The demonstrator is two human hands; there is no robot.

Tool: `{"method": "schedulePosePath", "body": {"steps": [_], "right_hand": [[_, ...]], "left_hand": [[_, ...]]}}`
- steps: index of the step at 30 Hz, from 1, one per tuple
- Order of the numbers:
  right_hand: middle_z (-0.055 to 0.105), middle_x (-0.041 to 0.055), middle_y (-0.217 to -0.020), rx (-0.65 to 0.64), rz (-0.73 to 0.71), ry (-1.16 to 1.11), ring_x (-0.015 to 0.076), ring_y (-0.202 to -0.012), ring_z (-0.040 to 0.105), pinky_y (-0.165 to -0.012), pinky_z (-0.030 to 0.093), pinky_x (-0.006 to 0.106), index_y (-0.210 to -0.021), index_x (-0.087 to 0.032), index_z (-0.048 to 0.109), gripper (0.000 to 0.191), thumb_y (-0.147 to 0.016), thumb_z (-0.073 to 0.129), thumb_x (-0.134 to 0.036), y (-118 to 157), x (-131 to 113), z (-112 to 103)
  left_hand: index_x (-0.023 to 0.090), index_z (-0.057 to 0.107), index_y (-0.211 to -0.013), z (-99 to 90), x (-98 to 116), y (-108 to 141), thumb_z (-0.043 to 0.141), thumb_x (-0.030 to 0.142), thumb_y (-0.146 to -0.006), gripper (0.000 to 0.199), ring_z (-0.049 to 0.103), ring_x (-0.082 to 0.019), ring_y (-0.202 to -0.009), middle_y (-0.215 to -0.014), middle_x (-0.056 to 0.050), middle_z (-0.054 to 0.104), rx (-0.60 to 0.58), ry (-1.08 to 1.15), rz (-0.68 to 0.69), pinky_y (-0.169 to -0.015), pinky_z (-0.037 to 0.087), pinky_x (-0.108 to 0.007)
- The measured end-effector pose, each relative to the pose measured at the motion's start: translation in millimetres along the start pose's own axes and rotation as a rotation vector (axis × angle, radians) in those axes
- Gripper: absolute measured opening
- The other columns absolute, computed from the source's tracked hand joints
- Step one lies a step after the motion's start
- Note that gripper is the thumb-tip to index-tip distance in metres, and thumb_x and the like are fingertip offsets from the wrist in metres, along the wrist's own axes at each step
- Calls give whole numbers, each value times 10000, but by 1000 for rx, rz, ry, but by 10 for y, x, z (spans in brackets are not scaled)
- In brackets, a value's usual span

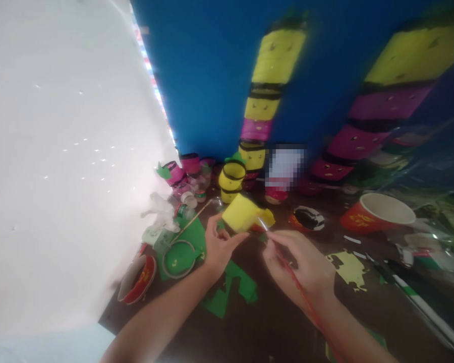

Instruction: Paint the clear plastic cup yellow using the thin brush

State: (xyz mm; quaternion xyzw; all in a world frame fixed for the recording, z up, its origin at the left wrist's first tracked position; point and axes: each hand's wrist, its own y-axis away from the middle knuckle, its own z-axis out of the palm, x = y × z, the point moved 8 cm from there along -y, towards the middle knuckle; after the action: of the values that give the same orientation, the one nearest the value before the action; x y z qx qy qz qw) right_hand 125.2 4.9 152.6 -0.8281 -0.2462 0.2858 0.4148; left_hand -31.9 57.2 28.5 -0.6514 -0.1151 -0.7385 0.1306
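Note:
My left hand (220, 247) is closed around a yellow cup-shaped piece (239, 213), tilted on its side above the table. A paintbrush (287, 262) with a red handle is pinched in my right hand (300, 262). Its pale tip reaches the right end of the yellow cup; whether it touches is hard to tell. Just behind the tip shows a bright yellow patch (268, 217), partly hidden, on something red. Below my left wrist lies cut green paper (230, 290).
Two yellow-banded cups (232, 176) stand behind, near tall stacks of pink and yellow cups with faces (280, 55). A red cup (363, 214) and a cut-down cup with black inside (306, 219) sit right. Another cut-down red cup (146, 280) and a green-filled ring (178, 259) lie left.

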Motion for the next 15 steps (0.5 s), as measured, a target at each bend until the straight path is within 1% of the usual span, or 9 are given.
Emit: {"method": "schedulePosePath", "body": {"steps": [4, 8, 12, 15], "right_hand": [[651, 10, -733, -15, 8, -69, 124, -658, 628, -607, 515, 238, -852, -195, 583, 166, -730, 577, -83, -12, -15, -12], [654, 21, -744, 10, 2, -33, 131, -667, 630, -623, 523, 252, -861, -190, 588, 158, -740, 576, -88, -22, -14, -52], [663, 26, -782, 18, 5, 1, 144, -691, 639, -640, 533, 269, -882, -200, 590, 173, -741, 582, -101, -17, -1, -50], [664, 28, -790, 27, 0, 1, 146, -701, 641, -660, 537, 271, -893, -197, 588, 193, -733, 588, -91, -13, 2, -47]], "left_hand": [[201, 494, -1020, 1, 5, 5, 798, 311, -537, 581, 327, -13, -444, -624, 100, 427, -2, -1, -3, -419, 268, -157], [202, 489, -1010, 5, 0, 4, 804, 312, -521, 593, 323, -9, -431, -635, 98, 443, 2, 13, 0, -415, 265, -159], [198, 492, -1019, 5, 5, 1, 803, 327, -518, 604, 335, -7, -444, -698, 75, 483, 3, 4, 5, -415, 269, -162], [198, 494, -1021, 8, 0, 1, 803, 326, -521, 601, 336, -8, -447, -694, 76, 476, -5, 1, 0, -417, 271, -162]]}}
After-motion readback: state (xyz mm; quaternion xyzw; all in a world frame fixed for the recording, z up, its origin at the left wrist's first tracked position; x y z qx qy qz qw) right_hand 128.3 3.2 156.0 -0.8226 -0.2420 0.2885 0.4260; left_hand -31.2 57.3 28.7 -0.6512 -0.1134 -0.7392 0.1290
